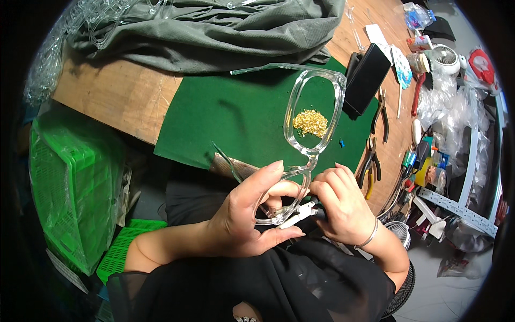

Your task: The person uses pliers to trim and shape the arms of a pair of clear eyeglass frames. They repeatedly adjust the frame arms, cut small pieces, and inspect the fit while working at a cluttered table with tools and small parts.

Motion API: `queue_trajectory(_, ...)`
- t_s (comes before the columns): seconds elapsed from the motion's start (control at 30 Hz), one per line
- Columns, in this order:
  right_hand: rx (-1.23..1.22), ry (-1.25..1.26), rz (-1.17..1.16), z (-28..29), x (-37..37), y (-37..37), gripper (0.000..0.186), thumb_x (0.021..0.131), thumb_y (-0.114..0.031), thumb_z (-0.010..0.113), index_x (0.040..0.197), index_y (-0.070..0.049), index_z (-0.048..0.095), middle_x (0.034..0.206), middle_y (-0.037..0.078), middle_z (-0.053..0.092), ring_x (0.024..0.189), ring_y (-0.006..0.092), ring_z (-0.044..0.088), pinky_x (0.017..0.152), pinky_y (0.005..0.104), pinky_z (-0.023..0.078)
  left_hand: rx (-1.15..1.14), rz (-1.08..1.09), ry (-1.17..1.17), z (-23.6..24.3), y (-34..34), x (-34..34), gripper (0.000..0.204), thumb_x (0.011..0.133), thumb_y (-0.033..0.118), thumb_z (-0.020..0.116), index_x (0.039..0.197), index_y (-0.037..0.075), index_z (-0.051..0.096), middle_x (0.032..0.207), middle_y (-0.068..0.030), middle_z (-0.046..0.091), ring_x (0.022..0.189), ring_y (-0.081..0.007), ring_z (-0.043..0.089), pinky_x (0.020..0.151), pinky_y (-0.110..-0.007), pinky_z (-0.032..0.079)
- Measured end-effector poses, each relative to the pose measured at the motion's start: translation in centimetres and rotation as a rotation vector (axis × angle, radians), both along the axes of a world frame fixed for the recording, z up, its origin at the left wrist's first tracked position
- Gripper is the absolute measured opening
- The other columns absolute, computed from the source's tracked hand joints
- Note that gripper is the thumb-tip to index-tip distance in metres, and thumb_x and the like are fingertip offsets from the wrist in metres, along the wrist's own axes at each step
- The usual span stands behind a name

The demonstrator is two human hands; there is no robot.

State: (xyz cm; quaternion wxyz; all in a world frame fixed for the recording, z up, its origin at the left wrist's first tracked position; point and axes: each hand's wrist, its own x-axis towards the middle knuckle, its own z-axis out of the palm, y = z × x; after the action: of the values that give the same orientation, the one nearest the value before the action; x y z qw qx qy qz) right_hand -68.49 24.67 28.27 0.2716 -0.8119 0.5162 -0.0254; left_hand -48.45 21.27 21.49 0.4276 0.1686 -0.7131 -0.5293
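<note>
- Left hand (244,214) at 6 o'clock, fingers curled shut round lower lens rim of clear glasses frame (311,115); thumb lies under the rim, index arches over the top.
- Right hand (340,206) just beside it at 5 o'clock, closed round a small white-tipped tool (300,213); tip touches the frame's lower rim between the two hands. Silver bangle (369,236) on that wrist.
- Frame stands upright-ish: lower lens in the hands, upper lens over the green mat (236,115), one temple arm sticks out toward 11 o'clock, the other drops toward 9 o'clock near the mat's near edge.
- Black-clothed lap fills 6 o'clock; hands sit off the table, just short of its near edge.
- Pile of small gold bits (310,122) on mat, seen through upper lens opening. Tiny blue piece (341,143) just right of it.
- Mat left half bare, open room at 10 o'clock.
- Pliers (370,163) at 3 o'clock on wood near the table's right edge; a second pair (382,115) farther up.
- Black box (366,79) at 1 o'clock, overlapping mat's far right corner.
- Grey cloth (214,32) at 12 o'clock across far table edge.
- Green crate (70,188) at 9 o'clock, below table level.
- Cluttered small parts, bags, white fan (445,58) at 2–3 o'clock, tight there.
</note>
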Motion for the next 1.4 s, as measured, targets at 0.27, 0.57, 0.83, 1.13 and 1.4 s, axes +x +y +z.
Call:
queue_trajectory(0.27, -0.154, 0.044, -0.024, -1.1, 0.2, 0.5, 0.033, 0.059, -0.01, 0.063, 0.09, -0.004, 0.053, 0.084, 0.009, 0.049, 0.081, 0.0266, 0.05, 0.076, 0.037, 0.039, -0.01, 0.027, -0.023, -0.3, 0.7, 0.2, 0.099, 0.071, 0.013, 0.078, 0.136, 0.0, 0.003, 0.103, -0.0213, 0.058, 0.079, -0.0206, 0.059, 0.073, -0.029, 0.047)
queue_trajectory(0.57, -0.251, 0.093, -0.064, -1.8, 0.8, 0.9, 0.018, 0.063, -0.009, 0.058, 0.08, -0.006, 0.053, 0.076, 0.007, 0.047, 0.073, 0.024, 0.049, 0.069, 0.0346, 0.038, -0.103, 0.032, -0.076, 0.2, 0.7, 0.3, 0.089, 0.073, 0.009, 0.075, 0.133, -0.001, 0.009, 0.102, -0.0224, 0.059, 0.088, -0.0296, 0.062, 0.074, -0.034, 0.049)
queue_trajectory(0.83, 0.059, -0.129, -0.099, -1.5, 0.4, 0.5, 0.026, 0.07, -0.012, 0.066, 0.09, -0.005, 0.052, 0.08, 0.01, 0.048, 0.075, 0.0275, 0.049, 0.069, 0.0354, 0.039, 0.093, 0.037, 0.029, -0.2, 0.6, -0.2, 0.105, 0.07, 0.005, 0.078, 0.138, 0.003, -0.002, 0.107, -0.0215, 0.055, 0.087, -0.0205, 0.061, 0.074, -0.027, 0.048)
queue_trajectory(1.13, 0.616, -0.415, -0.234, -1.2, -0.2, 1.1, 0.031, 0.085, -0.021, 0.06, 0.105, 0.001, 0.05, 0.096, 0.017, 0.055, 0.092, 0.0323, 0.054, 0.082, 0.038, 0.043, 0.298, 0.009, 0.063, 0.3, 0.8, -0.4, 0.114, 0.065, -0.001, 0.079, 0.139, 0.006, -0.008, 0.114, -0.0206, 0.049, 0.091, -0.0178, 0.06, 0.083, -0.029, 0.049)
queue_trajectory(1.4, 0.34, -0.237, -0.189, -1.6, 0.0, 1.3, 0.025, 0.081, -0.018, 0.063, 0.096, -0.001, 0.052, 0.086, 0.014, 0.053, 0.083, 0.0317, 0.053, 0.076, 0.0386, 0.043, 0.376, 0.004, 0.074, 0.1, 0.7, -0.7, 0.115, 0.065, 0.003, 0.08, 0.14, 0.007, -0.006, 0.116, -0.0191, 0.048, 0.085, -0.0139, 0.058, 0.084, -0.029, 0.047)
